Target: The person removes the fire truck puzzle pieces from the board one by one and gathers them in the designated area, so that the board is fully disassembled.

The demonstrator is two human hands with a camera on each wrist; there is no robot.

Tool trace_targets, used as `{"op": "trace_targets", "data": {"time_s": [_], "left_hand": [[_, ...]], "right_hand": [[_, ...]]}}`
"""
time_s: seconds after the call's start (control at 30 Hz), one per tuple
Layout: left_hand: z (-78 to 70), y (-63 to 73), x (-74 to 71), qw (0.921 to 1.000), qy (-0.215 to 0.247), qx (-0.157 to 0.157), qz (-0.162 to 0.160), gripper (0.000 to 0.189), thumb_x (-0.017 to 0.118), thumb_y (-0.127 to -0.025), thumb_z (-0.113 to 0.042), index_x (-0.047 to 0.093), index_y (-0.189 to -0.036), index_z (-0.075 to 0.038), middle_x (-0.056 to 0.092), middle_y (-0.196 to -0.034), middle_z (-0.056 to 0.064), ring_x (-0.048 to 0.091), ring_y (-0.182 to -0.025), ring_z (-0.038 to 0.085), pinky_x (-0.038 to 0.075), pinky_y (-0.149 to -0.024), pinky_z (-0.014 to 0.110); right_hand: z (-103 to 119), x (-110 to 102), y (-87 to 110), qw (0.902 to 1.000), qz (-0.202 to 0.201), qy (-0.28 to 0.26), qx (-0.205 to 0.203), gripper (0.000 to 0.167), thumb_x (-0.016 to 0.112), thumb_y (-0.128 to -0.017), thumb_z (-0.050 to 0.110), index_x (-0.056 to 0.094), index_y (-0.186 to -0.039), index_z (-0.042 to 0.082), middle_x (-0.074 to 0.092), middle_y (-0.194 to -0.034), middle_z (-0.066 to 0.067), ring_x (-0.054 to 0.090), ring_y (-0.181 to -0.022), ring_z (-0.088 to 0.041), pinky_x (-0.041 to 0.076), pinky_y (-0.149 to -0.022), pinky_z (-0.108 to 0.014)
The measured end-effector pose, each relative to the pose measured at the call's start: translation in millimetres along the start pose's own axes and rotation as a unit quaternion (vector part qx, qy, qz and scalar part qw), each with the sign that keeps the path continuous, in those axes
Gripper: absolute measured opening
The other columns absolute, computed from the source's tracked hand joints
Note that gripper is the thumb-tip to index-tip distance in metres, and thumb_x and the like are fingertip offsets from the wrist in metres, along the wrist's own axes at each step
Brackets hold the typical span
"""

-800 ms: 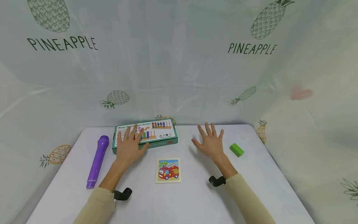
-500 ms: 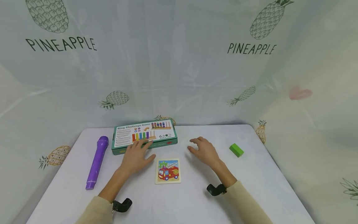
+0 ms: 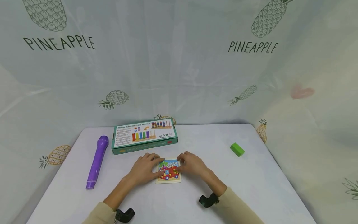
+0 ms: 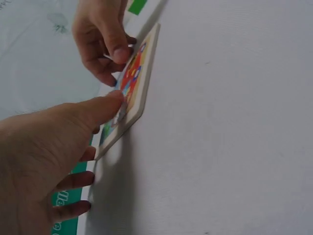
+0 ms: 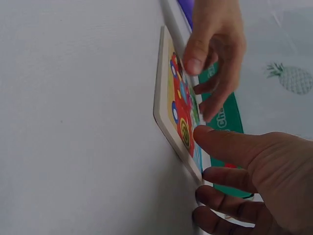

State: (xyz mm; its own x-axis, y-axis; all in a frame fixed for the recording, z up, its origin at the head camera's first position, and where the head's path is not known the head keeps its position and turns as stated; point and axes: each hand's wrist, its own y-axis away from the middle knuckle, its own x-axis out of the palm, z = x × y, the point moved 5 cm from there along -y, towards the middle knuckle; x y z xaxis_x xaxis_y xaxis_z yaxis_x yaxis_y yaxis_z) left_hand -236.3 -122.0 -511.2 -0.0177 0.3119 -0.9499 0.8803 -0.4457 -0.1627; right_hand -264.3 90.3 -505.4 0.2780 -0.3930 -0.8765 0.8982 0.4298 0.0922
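A small square wooden puzzle with a red fire truck picture lies flat on the white table. My left hand is at its left side, thumb on the picture and fingers curved around the far left corner. At the opposite side, my right hand has its thumb at the right edge and fingers bent at the far right corner. In the left wrist view the left thumb overlaps the face of the puzzle. The right wrist view shows the right thumb over the puzzle's edge; some fingertips are hidden behind it.
Behind the hands lies a green and white Ring Challenge Game box. A purple toy microphone is on the left and a green block on the right. A pineapple-print curtain hangs at the table's back edge.
Both hands have come inward and nearer to the body, from the game box and the right side of the table to the puzzle. Their spread fingers have bent around its edges.
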Motion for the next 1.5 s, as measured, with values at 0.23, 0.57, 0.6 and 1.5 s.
{"op": "trace_targets", "data": {"time_s": [0.23, 0.57, 0.6, 1.5], "left_hand": [[4.7, 1.9, 3.6, 0.9999, 0.008, 0.009, -0.001, 0.059, 0.078, -0.079, -0.058, 0.072, -0.127, -0.023, 0.064, -0.129, -0.001, 0.054, -0.119, 0.022, 0.048, -0.096, 0.052], [5.5, -0.1, 4.3, 0.9998, 0.016, 0.010, 0.000, 0.055, 0.079, -0.079, -0.058, 0.074, -0.122, -0.024, 0.064, -0.129, -0.001, 0.054, -0.119, 0.023, 0.047, -0.096, 0.051], [5.5, -0.4, 4.2, 0.9999, 0.014, 0.009, -0.001, 0.055, 0.079, -0.079, -0.058, 0.074, -0.123, -0.024, 0.064, -0.129, -0.001, 0.054, -0.119, 0.023, 0.047, -0.096, 0.051], [-16.2, 2.8, 12.8, 0.9910, -0.008, 0.109, 0.078, 0.044, 0.057, -0.102, -0.036, 0.051, -0.144, -0.047, 0.049, -0.145, -0.006, 0.040, -0.134, 0.024, 0.037, -0.103, 0.053]], "right_hand": [[2, 4, 0.9, 0.9989, -0.013, 0.045, 0.000, 0.050, 0.083, -0.078, 0.046, 0.070, -0.117, 0.017, 0.063, -0.104, 0.001, 0.059, -0.091, -0.013, 0.054, -0.076, -0.032], [4, 4, 1.9, 0.9988, -0.019, 0.046, -0.001, 0.050, 0.084, -0.078, 0.045, 0.069, -0.114, 0.013, 0.059, -0.099, 0.003, 0.053, -0.085, -0.012, 0.049, -0.073, -0.030], [4, 4, 1.6, 0.9988, -0.019, 0.045, 0.002, 0.050, 0.084, -0.079, 0.045, 0.069, -0.114, 0.013, 0.059, -0.099, 0.003, 0.053, -0.085, -0.012, 0.050, -0.073, -0.030], [5, 1, 0.3, 0.9989, -0.025, -0.039, 0.001, 0.015, 0.064, -0.097, 0.014, 0.073, -0.108, 0.007, 0.063, -0.093, 0.000, 0.055, -0.080, -0.012, 0.051, -0.073, -0.027]]}}
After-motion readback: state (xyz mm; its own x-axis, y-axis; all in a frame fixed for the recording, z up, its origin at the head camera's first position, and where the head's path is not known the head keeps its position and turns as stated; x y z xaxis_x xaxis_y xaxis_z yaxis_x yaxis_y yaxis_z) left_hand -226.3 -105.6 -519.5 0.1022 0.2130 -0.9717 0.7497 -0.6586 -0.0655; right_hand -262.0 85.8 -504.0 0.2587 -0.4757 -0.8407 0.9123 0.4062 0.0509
